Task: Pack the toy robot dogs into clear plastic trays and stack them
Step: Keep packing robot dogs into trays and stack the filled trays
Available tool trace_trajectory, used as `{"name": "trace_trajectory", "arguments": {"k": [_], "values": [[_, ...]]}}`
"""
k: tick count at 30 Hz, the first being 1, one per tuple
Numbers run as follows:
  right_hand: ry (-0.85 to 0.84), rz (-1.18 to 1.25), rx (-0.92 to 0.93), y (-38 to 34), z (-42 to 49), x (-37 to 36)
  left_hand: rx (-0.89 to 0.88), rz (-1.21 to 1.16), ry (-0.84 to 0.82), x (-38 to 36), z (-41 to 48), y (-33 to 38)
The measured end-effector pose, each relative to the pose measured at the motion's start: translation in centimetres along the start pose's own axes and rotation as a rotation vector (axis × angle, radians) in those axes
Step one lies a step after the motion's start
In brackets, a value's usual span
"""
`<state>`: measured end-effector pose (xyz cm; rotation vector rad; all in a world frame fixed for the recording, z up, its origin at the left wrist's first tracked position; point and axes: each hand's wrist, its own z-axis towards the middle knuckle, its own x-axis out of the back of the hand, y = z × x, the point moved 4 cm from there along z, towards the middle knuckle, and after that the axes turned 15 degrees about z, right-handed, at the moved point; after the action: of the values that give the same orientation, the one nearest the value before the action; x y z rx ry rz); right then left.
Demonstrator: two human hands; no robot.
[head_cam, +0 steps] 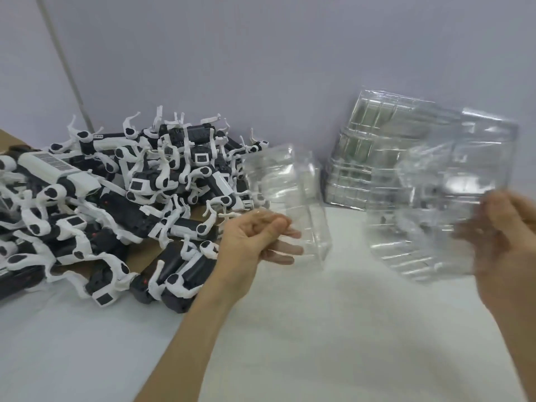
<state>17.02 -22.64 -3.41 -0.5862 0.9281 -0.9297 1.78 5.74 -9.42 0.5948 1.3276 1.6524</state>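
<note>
A pale lilac-grey wall [261,53] fills the upper half of the view, with a slim pale grey pole [63,62] slanting up it at the left. Below the wall spreads a white tabletop [319,329]. On the left of the tabletop lies a big heap of black-and-white plastic toy robot dogs [116,198], tangled together, their thin white legs sticking up and out at all angles; every dog in view lies in this heap. A flat sheet of brown cardboard [13,143] shows under the heap at its far left edge and through gaps between the dogs. At the back right, a stack of clear moulded plastic trays [362,146] stands on edge against the wall, its ribbed compartments facing outward. In front of that stack, held above the tabletop, is a wide clear plastic tray [452,184], tilted and motion-blurred. The right hand [507,242] grips its near right corner, fingers curled round the edge and showing through the plastic, though the blur hides exactly how they lie. Between the heap and the stack, a narrower clear plastic tray [287,184] is held off the tabletop by the left hand [249,245], which pinches its near left edge, thumb above and fingers curled beneath, seen through the plastic. The two held trays are apart.
</note>
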Motion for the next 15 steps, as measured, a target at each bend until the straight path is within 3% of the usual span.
{"name": "trace_trajectory", "arguments": {"k": [3,9,15], "values": [[-0.044,0.132,0.055,0.4,-1.5,-2.4,0.059,-0.005,-0.007,-1.4,-0.2,-1.2],[-0.070,0.120,0.071,0.4,-1.3,-2.2,0.181,-0.049,0.073,-1.3,-0.8,-3.1],[-0.294,-0.102,0.094,0.2,0.0,-6.5,0.266,-0.046,0.036,-2.5,-1.4,-4.1]]}}
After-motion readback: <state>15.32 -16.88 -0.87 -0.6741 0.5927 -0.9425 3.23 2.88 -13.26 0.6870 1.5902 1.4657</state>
